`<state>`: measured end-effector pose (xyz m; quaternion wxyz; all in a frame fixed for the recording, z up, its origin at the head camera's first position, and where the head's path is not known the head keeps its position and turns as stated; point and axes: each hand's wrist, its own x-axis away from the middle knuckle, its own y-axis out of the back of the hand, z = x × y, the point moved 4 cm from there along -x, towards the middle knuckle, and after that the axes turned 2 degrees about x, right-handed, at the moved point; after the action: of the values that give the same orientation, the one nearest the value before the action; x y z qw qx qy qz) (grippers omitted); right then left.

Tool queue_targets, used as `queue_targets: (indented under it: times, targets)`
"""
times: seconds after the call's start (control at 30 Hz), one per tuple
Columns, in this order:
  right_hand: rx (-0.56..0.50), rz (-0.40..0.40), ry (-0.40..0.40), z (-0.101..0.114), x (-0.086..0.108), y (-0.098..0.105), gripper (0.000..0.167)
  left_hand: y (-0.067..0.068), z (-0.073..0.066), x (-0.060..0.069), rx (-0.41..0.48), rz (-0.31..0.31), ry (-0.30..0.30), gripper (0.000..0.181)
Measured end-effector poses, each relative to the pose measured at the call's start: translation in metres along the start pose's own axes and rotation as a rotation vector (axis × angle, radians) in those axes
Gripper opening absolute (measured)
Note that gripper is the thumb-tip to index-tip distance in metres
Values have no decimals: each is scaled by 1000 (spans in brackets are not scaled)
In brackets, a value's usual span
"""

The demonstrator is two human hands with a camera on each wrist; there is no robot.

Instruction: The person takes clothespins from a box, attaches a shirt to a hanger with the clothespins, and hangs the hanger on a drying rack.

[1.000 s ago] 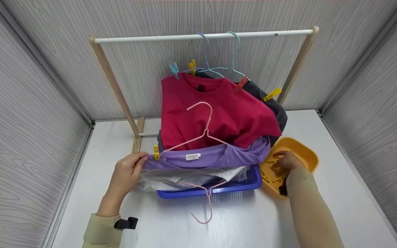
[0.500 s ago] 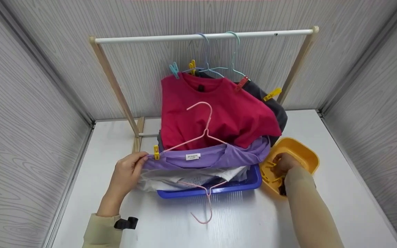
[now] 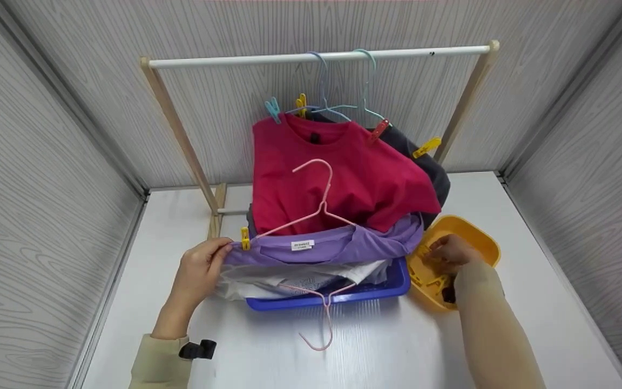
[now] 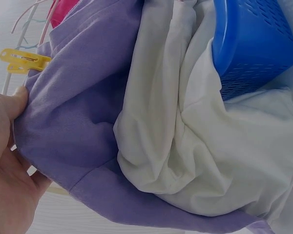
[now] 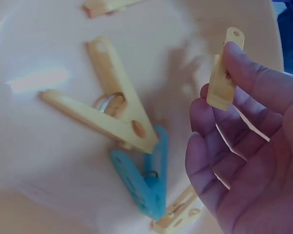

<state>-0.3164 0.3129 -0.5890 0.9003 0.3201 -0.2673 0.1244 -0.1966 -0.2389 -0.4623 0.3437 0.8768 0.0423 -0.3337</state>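
Note:
My left hand [image 3: 201, 273] pinches the left shoulder of a purple shirt [image 3: 338, 246], just beside a yellow clothespin [image 3: 245, 239] clipped on it. A pink hanger [image 3: 323, 208] sits inside the purple shirt, its hook lying over the red shirt [image 3: 338, 173]. Over the orange bin [image 3: 484, 243], my right hand [image 3: 454, 252] holds a yellow clothespin [image 5: 223, 73] between thumb and fingers, plain in the right wrist view. Below it in the bin lie a larger-looking yellow clothespin [image 5: 112, 97] and a blue clothespin [image 5: 144, 180].
A white shirt [image 3: 257, 278] with another pink hanger [image 3: 326, 302] lies in a blue basket [image 3: 332, 300]. Behind stands a rack with a white rod [image 3: 235, 60]. From it hang the red shirt and a dark grey shirt [image 3: 430, 167], both clipped with clothespins.
My right hand has shifted slightly within the orange bin and now shows lifted a little, with a clothespin in its fingers. The left hand and the purple shirt have stayed still.

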Motion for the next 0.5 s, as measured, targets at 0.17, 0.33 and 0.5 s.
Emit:
queue_targets:
  times: [0.17,0.33,0.5]
  targets:
    - [88,27,108,7,3,6,45,-1,0,0,3,-3,-1,7]
    - [62,42,164,10,6,8,41,-1,1,-1,7,-10,-10,7]
    - [45,29,234,11,7,10,41,-1,1,-1,9,-8,-15,7]
